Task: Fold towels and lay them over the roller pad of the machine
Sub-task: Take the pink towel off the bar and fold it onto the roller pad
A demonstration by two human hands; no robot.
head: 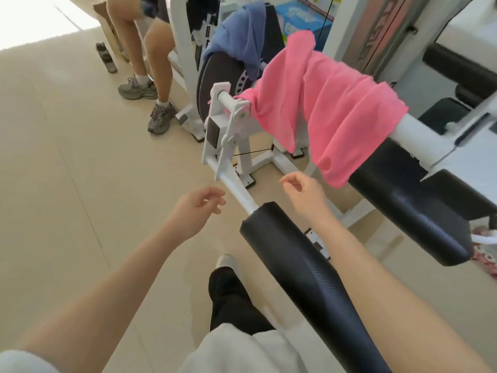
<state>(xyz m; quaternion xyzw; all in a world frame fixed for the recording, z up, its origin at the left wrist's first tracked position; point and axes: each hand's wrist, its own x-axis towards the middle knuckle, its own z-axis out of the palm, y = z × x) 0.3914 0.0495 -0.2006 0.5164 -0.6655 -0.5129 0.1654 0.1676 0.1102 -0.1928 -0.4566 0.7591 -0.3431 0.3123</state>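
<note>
A pink towel (pixel 328 103) hangs crumpled over the upper white bar of the machine (pixel 226 141), above a black roller pad (pixel 411 205). A second black roller pad (pixel 301 267) runs toward me at the lower middle. A blue towel (pixel 242 41) is draped over the round plate further back. My left hand (pixel 199 208) hovers left of the near pad's bar, fingers loosely apart and holding nothing. My right hand (pixel 304 195) hovers just below the pink towel's hanging corner, fingers curled and apart, touching nothing.
Another person's bare legs in grey sneakers (pixel 150 103) stand at the back left beside the machine's frame. A dark bottle (pixel 107 57) stands on the beige floor near them. A blue box (pixel 301 20) sits behind the machine. My own leg and shoe (pixel 228 281) are below.
</note>
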